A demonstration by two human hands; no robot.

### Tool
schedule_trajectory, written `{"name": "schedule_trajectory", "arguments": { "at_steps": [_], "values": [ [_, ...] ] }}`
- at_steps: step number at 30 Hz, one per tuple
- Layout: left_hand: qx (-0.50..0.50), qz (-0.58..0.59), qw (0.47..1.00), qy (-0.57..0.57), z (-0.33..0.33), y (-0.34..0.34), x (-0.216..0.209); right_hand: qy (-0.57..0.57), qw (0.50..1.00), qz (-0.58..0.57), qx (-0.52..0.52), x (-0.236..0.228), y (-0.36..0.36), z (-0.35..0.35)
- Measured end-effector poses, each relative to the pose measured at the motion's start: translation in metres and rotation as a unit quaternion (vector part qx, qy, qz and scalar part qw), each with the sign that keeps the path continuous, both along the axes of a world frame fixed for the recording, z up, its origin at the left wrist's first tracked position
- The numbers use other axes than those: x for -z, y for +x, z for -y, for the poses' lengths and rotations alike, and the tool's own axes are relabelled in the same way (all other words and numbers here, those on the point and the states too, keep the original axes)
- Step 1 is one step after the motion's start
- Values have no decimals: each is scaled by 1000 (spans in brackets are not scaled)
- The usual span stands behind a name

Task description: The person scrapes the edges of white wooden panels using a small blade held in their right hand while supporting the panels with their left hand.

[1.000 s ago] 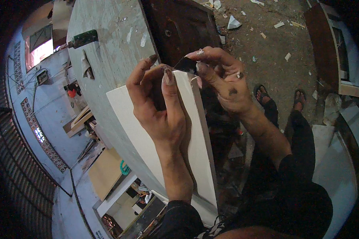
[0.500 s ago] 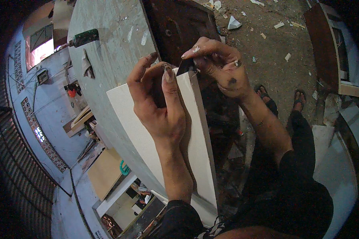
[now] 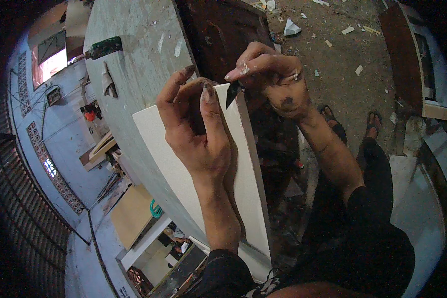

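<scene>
Our right hand (image 3: pixel 278 79) pinched a black strip (image 3: pixel 232 94), likely light, stiff, best held high; our left hand (image 3: pixel 198 129) hung half-open beside it.

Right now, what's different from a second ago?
The thin black piece in the right hand swung: it pointed toward the left hand, and now its tip points down the picture, over the white board. The right hand shifted slightly up the picture. I see nothing let go or newly taken. The left hand, white board and dark green cylinder stayed put.
</scene>
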State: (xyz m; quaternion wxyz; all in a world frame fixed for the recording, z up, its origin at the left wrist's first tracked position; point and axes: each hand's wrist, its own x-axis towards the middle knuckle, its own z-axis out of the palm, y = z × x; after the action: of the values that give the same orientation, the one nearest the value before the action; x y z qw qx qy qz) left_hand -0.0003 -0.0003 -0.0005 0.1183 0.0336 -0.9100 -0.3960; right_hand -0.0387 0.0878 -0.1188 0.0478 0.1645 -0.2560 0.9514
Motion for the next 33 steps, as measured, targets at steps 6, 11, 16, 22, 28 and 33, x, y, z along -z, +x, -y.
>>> {"name": "schedule_trajectory", "arguments": {
  "at_steps": [6, 11, 16, 22, 28, 33],
  "values": [
    [-1, 4, 1000, 5, -1, 0, -1, 14, 1000, -1, 7, 6, 3, -1],
    [-16, 11, 1000, 16, -3, 0, -2, -24, 998, 40, -38, 8, 11, -1],
    [-14, -3, 1000, -10, 0, 1, -1, 0, 998, 65, 10, 16, 18, -9],
    [-21, 3, 1000, 1, 1, 1, -1, 47, 991, 122, 6, -8, 17, -10],
    [-8, -5, 1000, 9, 3, 1, -2, 53, 993, 101, 4, -15, 16, -5],
    [-6, -8, 1000, -1, 2, 0, 0, 58, 992, 109, 7, -15, 17, -3]
  ]
}}
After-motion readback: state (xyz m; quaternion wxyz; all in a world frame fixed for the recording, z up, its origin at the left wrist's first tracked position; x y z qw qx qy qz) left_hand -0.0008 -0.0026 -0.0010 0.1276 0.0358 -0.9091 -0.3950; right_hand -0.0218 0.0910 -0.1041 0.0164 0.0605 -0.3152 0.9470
